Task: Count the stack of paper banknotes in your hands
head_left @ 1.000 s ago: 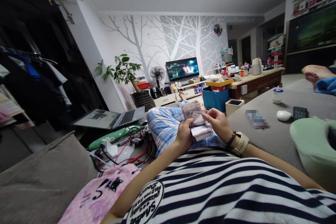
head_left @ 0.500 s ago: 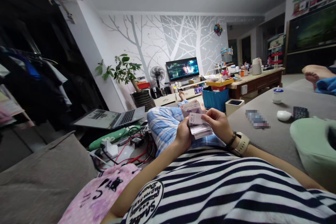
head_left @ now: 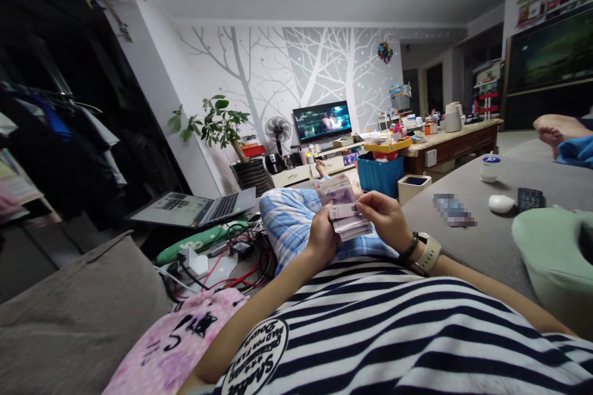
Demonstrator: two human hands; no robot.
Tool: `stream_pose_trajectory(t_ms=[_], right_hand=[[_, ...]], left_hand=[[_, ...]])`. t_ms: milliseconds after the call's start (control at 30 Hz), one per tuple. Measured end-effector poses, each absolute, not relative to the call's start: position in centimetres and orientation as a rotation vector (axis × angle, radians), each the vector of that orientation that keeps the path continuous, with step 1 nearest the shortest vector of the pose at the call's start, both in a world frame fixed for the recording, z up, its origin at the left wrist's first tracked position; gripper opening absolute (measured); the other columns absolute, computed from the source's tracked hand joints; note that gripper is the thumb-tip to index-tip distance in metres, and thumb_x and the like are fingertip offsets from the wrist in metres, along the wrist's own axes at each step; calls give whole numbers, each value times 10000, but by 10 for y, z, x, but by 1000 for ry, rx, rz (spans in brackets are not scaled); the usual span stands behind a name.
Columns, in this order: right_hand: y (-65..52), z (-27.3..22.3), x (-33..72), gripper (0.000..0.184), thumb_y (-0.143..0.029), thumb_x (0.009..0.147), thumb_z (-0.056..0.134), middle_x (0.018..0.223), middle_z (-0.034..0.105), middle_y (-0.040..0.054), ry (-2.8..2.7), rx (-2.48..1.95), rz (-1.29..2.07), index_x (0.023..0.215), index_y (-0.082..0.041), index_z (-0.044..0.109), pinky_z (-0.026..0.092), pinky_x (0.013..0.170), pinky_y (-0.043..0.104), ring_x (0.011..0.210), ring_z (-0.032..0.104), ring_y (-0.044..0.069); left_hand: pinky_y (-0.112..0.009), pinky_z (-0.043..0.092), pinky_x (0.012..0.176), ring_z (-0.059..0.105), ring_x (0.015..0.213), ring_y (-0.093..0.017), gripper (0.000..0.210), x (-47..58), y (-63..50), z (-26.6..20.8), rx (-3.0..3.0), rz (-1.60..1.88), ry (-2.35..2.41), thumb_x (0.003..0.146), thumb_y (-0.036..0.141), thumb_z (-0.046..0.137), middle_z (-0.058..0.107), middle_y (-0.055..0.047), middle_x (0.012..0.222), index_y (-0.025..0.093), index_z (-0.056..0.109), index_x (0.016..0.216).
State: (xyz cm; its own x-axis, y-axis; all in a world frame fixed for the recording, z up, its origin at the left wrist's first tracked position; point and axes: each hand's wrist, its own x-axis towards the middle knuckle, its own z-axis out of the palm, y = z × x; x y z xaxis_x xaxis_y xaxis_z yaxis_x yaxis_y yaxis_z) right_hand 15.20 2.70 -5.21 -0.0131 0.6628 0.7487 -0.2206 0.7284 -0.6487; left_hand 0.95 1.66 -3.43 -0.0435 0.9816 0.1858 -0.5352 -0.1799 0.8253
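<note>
A thick stack of banknotes [head_left: 352, 226] is folded over in my left hand [head_left: 323, 236], whose fingers are closed around its left side. Part of the stack stands up behind the hand, and the rest bends down toward me. My right hand [head_left: 382, 213] pinches the right edge of a note near the fold, thumb against fingers. Both hands are above my lap, over blue plaid trousers [head_left: 287, 219]. On my right wrist are a pale watch [head_left: 429, 252] and a dark bracelet.
On the left are an open laptop [head_left: 199, 207] and tangled cables [head_left: 236, 265]. To the right, a phone-like blurred object [head_left: 454, 210], a white mouse [head_left: 501, 203] and a dark remote or keypad [head_left: 530, 199] lie on the grey sofa. Another person's foot [head_left: 551, 137] rests at far right.
The note at the fold lies lower and flatter, and its printed face now shows differently. My right hand has shifted slightly at the note's edge. My left hand keeps its hold.
</note>
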Motion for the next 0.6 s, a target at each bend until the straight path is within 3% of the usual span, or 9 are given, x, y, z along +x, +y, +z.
stream_pose_trajectory(t_ms=[167,600], right_hand=[[29,-56,154,375,-566,829,753,657,575,-5,-1448,-381,715,763,-202,693,377,596,298,614,474,143],[19,-48,152,437,-634,817,728,589,617,-4,-1437,-380,817,729,-219,620,395,548,299,533,503,145]], left_hand=[[-346,586,765,733,766,-248,159,8,20,-37,912,1594,665,768,296,699,670,-35,611,162,630,716],[-358,582,751,737,711,-244,191,11,18,-34,871,1647,711,832,277,630,773,-91,762,116,732,820]])
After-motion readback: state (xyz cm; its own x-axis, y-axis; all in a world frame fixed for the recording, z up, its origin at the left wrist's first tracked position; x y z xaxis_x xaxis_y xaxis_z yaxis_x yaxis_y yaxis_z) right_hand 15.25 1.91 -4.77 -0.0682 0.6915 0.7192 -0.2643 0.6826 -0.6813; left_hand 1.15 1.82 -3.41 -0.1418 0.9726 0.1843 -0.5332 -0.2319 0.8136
